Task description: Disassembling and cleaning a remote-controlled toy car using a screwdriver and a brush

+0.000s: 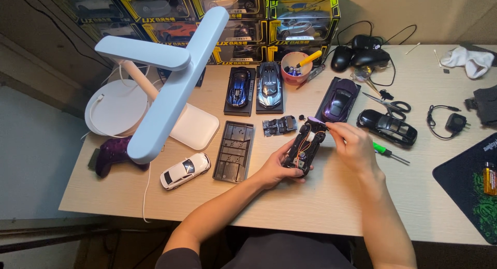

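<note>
Head view: left hand [273,168] cupped under an opened toy car chassis [305,147], fingers wrapped round its near end, held just above the wooden table [331,202]. Right hand [356,145] beside it, fingertips pinched on the chassis's far purple tip. Just beside: a loose black part [279,125], purple car [339,99], black car [387,126], green screwdriver [389,153], scissors [389,105]. Further left, white car [185,170] under a lamp [165,83].
</note>
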